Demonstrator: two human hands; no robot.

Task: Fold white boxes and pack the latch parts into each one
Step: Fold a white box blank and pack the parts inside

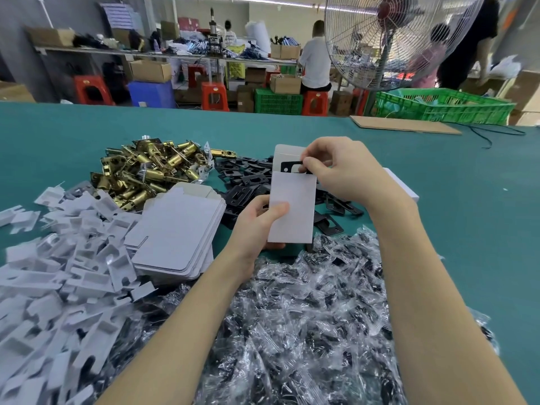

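Observation:
My left hand (257,220) grips a folded white box (292,206) upright above the table, thumb across its front. At the box's open top my right hand (336,168) pinches a black strike plate (290,166), which sits half inside the opening. A pile of brass latch bodies (149,171) lies at the left rear. More black plates (248,182) are spread behind the box. Flat white box blanks (178,229) are stacked left of my left hand.
White cardboard inserts (58,273) cover the near left. Clear bags of black screws (306,317) fill the near centre under my forearms. A finished white box (403,185) lies right of my right hand. A cardboard sheet (403,124), green crate (444,105) and fan (391,33) stand at the far right.

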